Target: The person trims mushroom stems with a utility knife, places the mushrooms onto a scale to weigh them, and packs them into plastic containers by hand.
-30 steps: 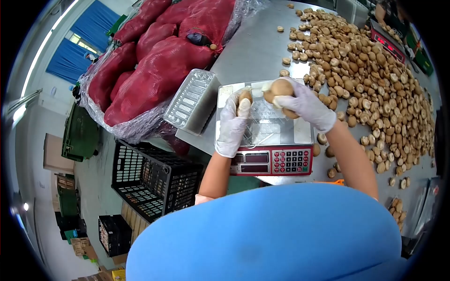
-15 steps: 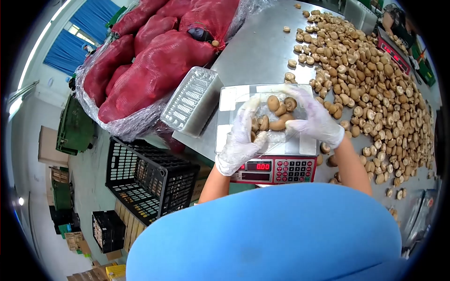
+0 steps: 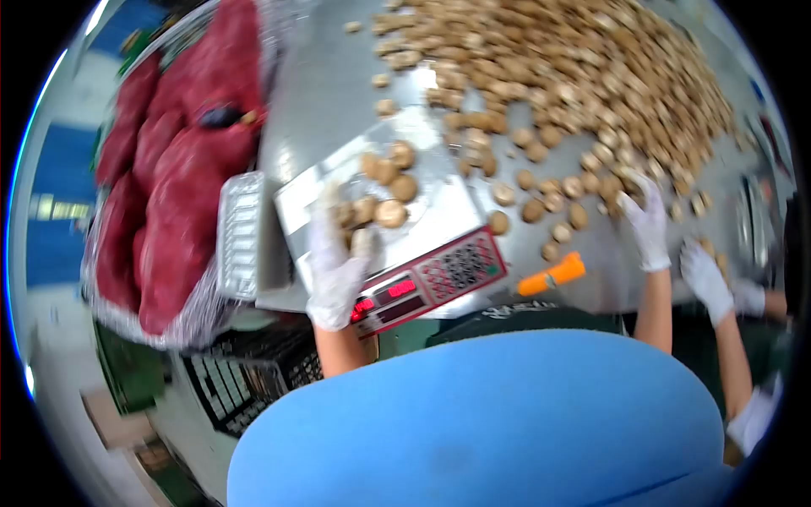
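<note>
The picture is blurred by head motion. A red-faced scale [image 3: 431,279] stands on the steel table, and on it lies a clear plastic tray [image 3: 422,211] with several brown mushrooms [image 3: 384,190]. My gloved left hand [image 3: 336,264] rests on the tray's near left edge, touching the mushrooms there; the blur hides its grip. Off to the right, my gloved right hand [image 3: 646,224] reaches onto the loose mushroom pile [image 3: 583,84], fingers spread on the mushrooms at its near edge.
Another person's gloved hand [image 3: 705,279] works beside my right hand. An orange tool [image 3: 553,273] lies on the table's front edge. Red mesh sacks [image 3: 169,169] and a stack of clear trays [image 3: 241,232] lie left. A black crate [image 3: 245,380] stands below.
My right hand left the tray and swung right to the mushroom pile. My left hand stayed at the tray. The view turned right, bringing another person's hand into sight.
</note>
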Motion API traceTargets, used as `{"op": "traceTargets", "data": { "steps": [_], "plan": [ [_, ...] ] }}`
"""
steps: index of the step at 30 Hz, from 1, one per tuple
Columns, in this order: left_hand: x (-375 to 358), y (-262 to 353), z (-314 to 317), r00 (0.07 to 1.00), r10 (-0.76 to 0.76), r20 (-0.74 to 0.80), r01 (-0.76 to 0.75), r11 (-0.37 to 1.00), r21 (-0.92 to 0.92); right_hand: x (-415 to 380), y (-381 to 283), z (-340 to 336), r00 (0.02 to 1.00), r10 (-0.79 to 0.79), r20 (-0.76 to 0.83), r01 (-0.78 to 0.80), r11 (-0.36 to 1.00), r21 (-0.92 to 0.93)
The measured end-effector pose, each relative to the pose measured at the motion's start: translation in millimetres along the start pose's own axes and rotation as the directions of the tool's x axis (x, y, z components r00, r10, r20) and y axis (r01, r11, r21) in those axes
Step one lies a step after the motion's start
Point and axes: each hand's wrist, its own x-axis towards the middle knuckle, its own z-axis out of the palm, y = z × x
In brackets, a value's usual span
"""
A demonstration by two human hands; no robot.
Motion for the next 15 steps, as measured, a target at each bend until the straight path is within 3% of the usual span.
{"op": "traceTargets", "data": {
  "steps": [2,3,4,5,7,8,10,12,13,15],
  "plan": [
    [-7.6,39.2,18.3,0.974,0.170,-0.147,-0.161,0.984,0.072,-24.7,0.2,-1.7,0.995,0.089,-0.045,-0.086,0.995,0.054],
    [-10.1,39.4,29.0,0.979,0.178,-0.099,-0.173,0.983,0.056,-35.1,0.2,0.1,0.991,0.112,-0.071,-0.102,0.986,0.130],
    [-12.9,38.6,37.7,0.927,0.355,-0.119,-0.339,0.931,0.135,-44.7,-1.9,-0.3,0.991,0.115,-0.063,-0.115,0.993,0.007],
    [-18.8,42.2,50.3,0.903,0.415,-0.112,-0.391,0.901,0.188,-51.3,-5.6,0.1,0.992,0.116,-0.048,-0.121,0.987,-0.110],
    [-26.3,60.5,86.9,0.827,0.562,-0.032,-0.523,0.789,0.323,-56.3,-21.5,3.0,0.992,0.125,-0.020,-0.127,0.986,-0.111],
    [-30.7,63.1,105.2,0.847,0.527,0.070,-0.520,0.794,0.316,-57.1,-32.6,5.8,0.994,0.108,-0.013,-0.109,0.983,-0.147],
    [-24.2,52.2,147.5,0.791,0.521,0.321,-0.607,0.737,0.297,-50.2,-50.5,11.3,0.998,0.040,0.048,-0.031,0.984,-0.177],
    [-25.2,46.0,184.1,0.762,0.487,0.428,-0.630,0.710,0.315,-40.8,-60.2,23.4,0.988,-0.135,0.079,0.145,0.979,-0.142],
    [-27.1,44.9,196.0,0.779,0.403,0.481,-0.586,0.740,0.329,-36.0,-61.0,30.7,0.988,-0.132,0.077,0.142,0.981,-0.130],
    [-28.9,35.6,216.7,0.795,0.281,0.537,-0.529,0.754,0.389,-28.0,-56.3,45.5,0.947,-0.305,0.101,0.321,0.921,-0.219]
  ]
}}
